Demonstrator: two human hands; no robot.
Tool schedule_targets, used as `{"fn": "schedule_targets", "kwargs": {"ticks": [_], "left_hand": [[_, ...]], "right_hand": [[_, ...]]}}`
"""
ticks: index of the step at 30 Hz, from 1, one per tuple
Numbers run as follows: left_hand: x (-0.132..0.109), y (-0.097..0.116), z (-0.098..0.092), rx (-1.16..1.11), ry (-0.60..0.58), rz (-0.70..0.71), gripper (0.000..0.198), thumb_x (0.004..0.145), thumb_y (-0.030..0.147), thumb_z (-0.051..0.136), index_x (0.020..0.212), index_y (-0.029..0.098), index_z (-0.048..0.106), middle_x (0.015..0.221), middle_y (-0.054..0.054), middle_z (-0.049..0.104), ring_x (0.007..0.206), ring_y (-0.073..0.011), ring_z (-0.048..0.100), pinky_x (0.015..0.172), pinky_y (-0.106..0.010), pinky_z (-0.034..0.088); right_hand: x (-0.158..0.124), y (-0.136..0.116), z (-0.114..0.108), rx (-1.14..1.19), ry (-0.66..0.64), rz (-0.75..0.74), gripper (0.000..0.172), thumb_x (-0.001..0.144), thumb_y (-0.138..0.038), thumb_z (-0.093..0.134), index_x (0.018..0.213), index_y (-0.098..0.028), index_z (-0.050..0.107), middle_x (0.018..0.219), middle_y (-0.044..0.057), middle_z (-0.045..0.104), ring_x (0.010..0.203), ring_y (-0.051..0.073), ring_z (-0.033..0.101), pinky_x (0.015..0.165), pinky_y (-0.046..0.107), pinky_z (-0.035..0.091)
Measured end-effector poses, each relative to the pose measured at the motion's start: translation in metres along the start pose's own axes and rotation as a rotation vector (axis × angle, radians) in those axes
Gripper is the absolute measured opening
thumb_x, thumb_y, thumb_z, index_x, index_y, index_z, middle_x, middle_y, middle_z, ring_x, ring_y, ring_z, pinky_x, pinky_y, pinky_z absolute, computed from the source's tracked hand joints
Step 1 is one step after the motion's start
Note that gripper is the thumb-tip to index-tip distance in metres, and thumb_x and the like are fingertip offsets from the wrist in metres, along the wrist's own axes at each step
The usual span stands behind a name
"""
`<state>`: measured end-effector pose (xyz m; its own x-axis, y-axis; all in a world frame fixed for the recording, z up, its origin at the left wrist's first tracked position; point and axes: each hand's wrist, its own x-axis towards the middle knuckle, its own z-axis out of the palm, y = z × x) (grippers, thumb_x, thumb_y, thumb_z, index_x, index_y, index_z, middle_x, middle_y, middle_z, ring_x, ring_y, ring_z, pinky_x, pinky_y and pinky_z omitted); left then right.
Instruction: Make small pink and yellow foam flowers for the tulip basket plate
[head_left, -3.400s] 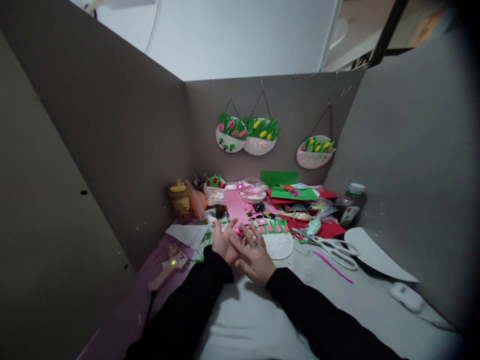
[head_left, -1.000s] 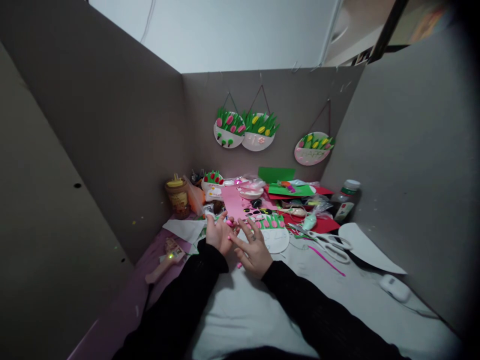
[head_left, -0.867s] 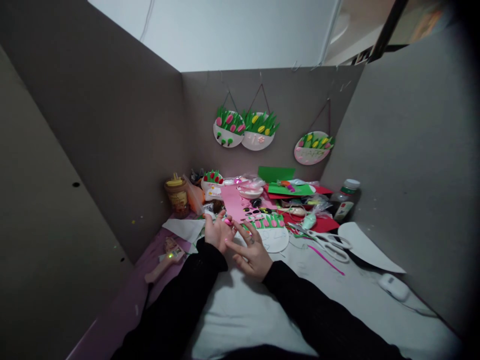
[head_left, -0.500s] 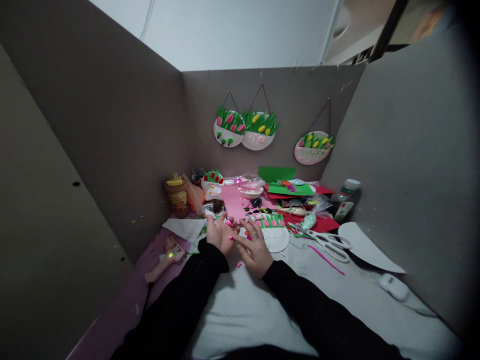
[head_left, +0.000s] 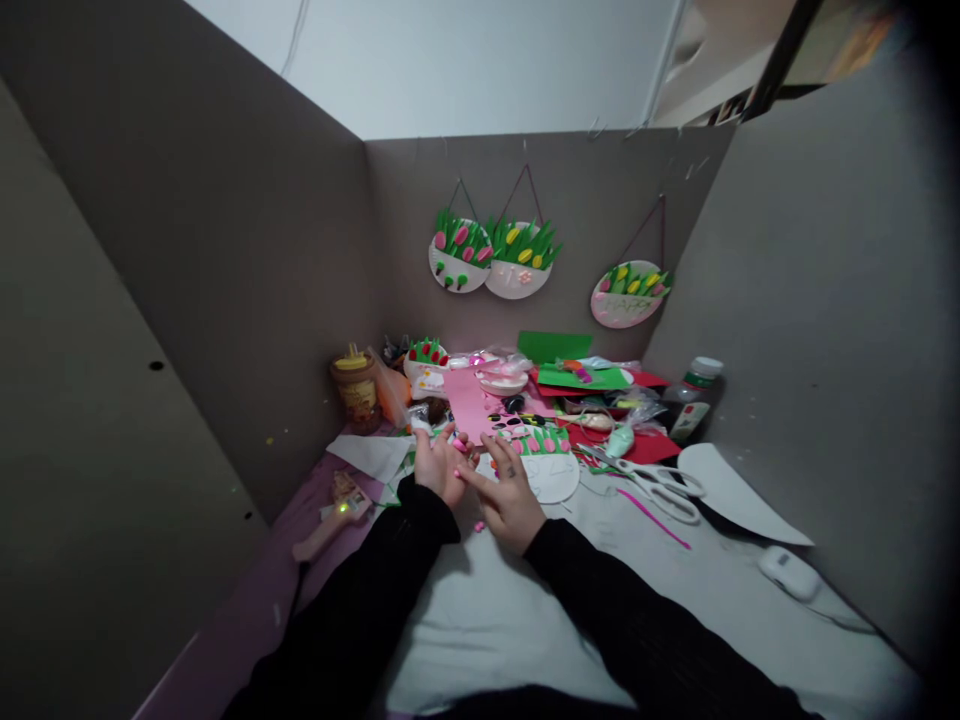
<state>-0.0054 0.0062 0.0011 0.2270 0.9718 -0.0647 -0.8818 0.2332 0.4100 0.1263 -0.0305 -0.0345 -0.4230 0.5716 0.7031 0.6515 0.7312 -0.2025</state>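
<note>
My left hand [head_left: 442, 470] is turned palm up, fingers partly curled, with a lump of pink clay [head_left: 460, 444] held at the fingers. A tiny pink clay ball [head_left: 457, 473] lies on that palm. The extended index finger of my right hand [head_left: 510, 500] reaches the ball, its other fingers spread. Another small pink clay bit [head_left: 479, 526] rests on the cloth below my hands. Just behind my right hand lies a white paper plate [head_left: 551, 478] with green paper grass and pink tulips, partly hidden by that hand.
White scissors [head_left: 660, 490] and a magenta strip [head_left: 652, 518] lie to the right, near a white case [head_left: 789, 574]. A pink glue gun [head_left: 330, 530] lies left. A brown cup [head_left: 355, 395] and a capped bottle [head_left: 691, 400] stand behind. Decorated plates [head_left: 519, 275] hang on the grey partition.
My right index finger has shifted slightly left on my left palm, and the small pink ball with it. The rest looks the same apart from a slight camera shift.
</note>
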Motion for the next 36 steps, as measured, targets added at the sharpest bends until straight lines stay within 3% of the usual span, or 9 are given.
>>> {"fn": "schedule_targets", "kwargs": {"ticks": [4,9,15,18,23,27,33,36], "left_hand": [[0.0007,-0.0002,-0.0010,0.001,0.007,0.006,0.056,0.078,0.067,0.018,0.088,0.019,0.044,0.071,-0.003,0.047,0.061,-0.0153,0.051,0.059,-0.030,0.044],[0.0017,-0.0002,0.0001,-0.011,0.025,0.016,0.056,0.078,0.067,0.020,0.089,0.019,0.045,0.071,-0.003,0.048,0.057,-0.0137,0.049,0.056,-0.028,0.043],[0.0010,-0.0009,0.0013,-0.009,0.045,0.016,0.057,0.078,0.067,0.017,0.090,0.019,0.045,0.069,-0.003,0.048,0.059,-0.0148,0.051,0.058,-0.030,0.045],[0.0017,-0.0006,0.0010,-0.017,0.023,0.012,0.057,0.078,0.067,0.018,0.091,0.018,0.046,0.071,-0.003,0.049,0.058,-0.0140,0.051,0.057,-0.029,0.045],[0.0029,-0.0013,-0.0012,0.015,0.041,0.021,0.059,0.077,0.068,0.016,0.092,0.019,0.045,0.073,-0.004,0.050,0.063,-0.0165,0.054,0.060,-0.032,0.046],[0.0015,-0.0029,-0.0009,0.048,0.053,0.000,0.059,0.078,0.068,0.018,0.098,0.019,0.045,0.075,-0.005,0.051,0.064,-0.0171,0.054,0.061,-0.033,0.046],[0.0020,0.0006,-0.0009,-0.001,0.030,0.033,0.057,0.078,0.067,0.018,0.091,0.019,0.046,0.071,-0.004,0.050,0.060,-0.0154,0.053,0.060,-0.031,0.046],[0.0020,-0.0014,-0.0013,0.033,0.044,0.020,0.059,0.078,0.067,0.016,0.094,0.019,0.046,0.077,-0.006,0.053,0.066,-0.0176,0.055,0.064,-0.034,0.047]], "right_hand": [[-0.0005,0.0007,0.0015,-0.007,-0.033,-0.042,0.064,0.061,-0.004,0.053,0.119,-0.030,0.055,0.149,-0.003,0.002,0.132,0.033,0.012,0.104,0.052,0.024],[0.0002,0.0003,0.0014,-0.080,-0.095,0.006,0.077,0.058,0.000,0.051,0.128,-0.031,0.045,0.149,-0.002,-0.003,0.133,0.033,0.007,0.103,0.053,0.022],[-0.0014,0.0038,0.0051,-0.044,-0.201,-0.045,0.081,0.057,-0.004,0.056,0.132,-0.030,0.039,0.147,-0.003,-0.016,0.133,0.035,-0.001,0.103,0.053,0.022],[-0.0023,0.0046,0.0059,-0.081,-0.211,-0.005,0.087,0.056,0.000,0.052,0.136,-0.027,0.031,0.147,-0.001,-0.015,0.134,0.034,-0.004,0.104,0.053,0.021],[-0.0022,0.0003,0.0059,-0.038,-0.240,-0.065,0.087,0.055,-0.001,0.052,0.134,-0.033,0.033,0.147,-0.005,-0.017,0.134,0.035,-0.004,0.102,0.056,0.020],[-0.0010,-0.0027,0.0068,-0.017,-0.249,-0.004,0.093,0.054,-0.001,0.047,0.140,-0.025,0.019,0.148,0.001,-0.013,0.134,0.031,-0.005,0.104,0.054,0.020],[-0.0016,-0.0044,0.0025,0.019,-0.262,-0.039,0.087,0.052,-0.001,0.048,0.133,-0.029,0.035,0.147,-0.004,-0.018,0.134,0.032,-0.006,0.105,0.054,0.017],[0.0005,-0.0051,0.0031,0.010,-0.275,-0.025,0.089,0.053,-0.003,0.049,0.136,-0.029,0.030,0.147,-0.004,-0.019,0.134,0.032,-0.006,0.105,0.054,0.016]]}}
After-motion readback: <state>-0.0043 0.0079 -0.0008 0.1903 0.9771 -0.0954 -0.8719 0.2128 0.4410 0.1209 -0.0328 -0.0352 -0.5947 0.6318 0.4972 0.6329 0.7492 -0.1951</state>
